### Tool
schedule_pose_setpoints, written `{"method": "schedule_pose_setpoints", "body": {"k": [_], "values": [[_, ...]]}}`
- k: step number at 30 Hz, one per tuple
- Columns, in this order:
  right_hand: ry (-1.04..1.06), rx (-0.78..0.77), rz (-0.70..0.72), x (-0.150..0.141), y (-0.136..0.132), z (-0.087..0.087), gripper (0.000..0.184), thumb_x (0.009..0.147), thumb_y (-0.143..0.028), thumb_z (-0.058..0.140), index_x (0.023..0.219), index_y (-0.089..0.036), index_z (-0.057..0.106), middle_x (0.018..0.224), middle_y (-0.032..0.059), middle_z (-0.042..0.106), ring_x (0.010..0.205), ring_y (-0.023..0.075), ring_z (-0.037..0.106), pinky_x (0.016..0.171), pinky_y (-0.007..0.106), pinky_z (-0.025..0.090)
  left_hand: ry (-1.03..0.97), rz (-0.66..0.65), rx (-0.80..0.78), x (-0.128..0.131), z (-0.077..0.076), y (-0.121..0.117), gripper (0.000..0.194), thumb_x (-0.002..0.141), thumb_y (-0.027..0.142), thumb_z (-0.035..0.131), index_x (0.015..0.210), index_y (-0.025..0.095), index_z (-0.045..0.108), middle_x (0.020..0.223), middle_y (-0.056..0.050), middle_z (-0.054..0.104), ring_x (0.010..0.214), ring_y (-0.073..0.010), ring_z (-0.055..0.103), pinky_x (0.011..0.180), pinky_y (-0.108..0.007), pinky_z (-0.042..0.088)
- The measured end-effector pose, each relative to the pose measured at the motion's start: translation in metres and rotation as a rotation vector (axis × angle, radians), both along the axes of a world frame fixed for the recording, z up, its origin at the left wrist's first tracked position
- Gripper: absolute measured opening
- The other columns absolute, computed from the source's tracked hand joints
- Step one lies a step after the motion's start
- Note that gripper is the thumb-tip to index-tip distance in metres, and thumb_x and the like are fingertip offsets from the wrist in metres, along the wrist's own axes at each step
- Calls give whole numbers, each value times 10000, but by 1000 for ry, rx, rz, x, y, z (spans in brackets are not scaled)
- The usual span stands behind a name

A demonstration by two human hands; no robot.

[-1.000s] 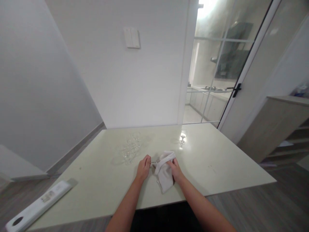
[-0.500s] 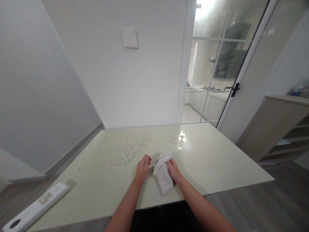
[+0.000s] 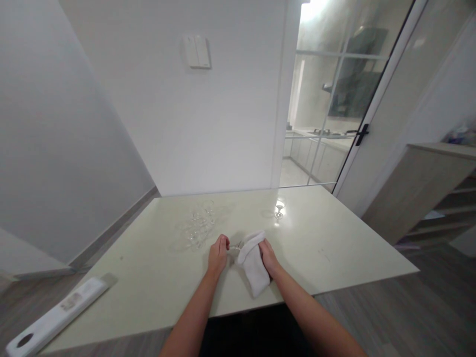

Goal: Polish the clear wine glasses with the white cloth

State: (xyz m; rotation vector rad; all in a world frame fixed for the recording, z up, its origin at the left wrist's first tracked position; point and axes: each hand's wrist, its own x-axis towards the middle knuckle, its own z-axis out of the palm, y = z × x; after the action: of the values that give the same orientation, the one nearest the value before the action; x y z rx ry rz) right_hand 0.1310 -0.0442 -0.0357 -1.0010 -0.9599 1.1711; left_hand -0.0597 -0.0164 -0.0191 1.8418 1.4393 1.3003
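Observation:
My left hand is closed on the stem or foot of a small stemmed glass, which lies sideways between my hands. My right hand grips a white cloth that wraps around the bowl end of that glass, so most of the bowl is hidden. One end of the cloth hangs down toward the table's front edge. To the left, several clear stemmed glasses stand close together. Another stemmed glass stands alone at the back right, in a bright reflection.
Everything rests on a pale glossy table against a white wall. A long white object with an oval hole lies across the front left corner. Behind the table at right is a glass door; a wooden shelf unit stands farther right.
The view has shifted slightly. The cloth has turned a little around the glass with my right hand, and a bit more of the glass shows beside my left hand.

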Motion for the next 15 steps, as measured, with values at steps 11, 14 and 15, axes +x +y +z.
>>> {"method": "schedule_pose_setpoints", "body": {"k": [11,14,15], "values": [[-80,118,62,-2,1,-4,385,703,-303,716,1060,-228,594,1035,13,666,992,207,584,952,336,438,-13,-37,-24,0,-4,3,434,979,490,259,718,229,487,614,16,500,596,-164,501,598,-278,378],[-78,114,72,-2,0,-3,379,709,-311,719,1056,-229,593,1017,9,666,986,206,584,937,327,444,-11,-38,-20,0,-4,3,438,980,486,259,714,226,491,611,16,502,594,-164,500,599,-279,376],[-79,114,76,-2,0,-3,378,712,-315,720,1057,-227,593,1012,9,664,984,206,584,931,324,447,-8,-37,-20,0,-3,3,439,980,484,258,713,226,492,611,15,503,594,-164,500,601,-280,377]]}}
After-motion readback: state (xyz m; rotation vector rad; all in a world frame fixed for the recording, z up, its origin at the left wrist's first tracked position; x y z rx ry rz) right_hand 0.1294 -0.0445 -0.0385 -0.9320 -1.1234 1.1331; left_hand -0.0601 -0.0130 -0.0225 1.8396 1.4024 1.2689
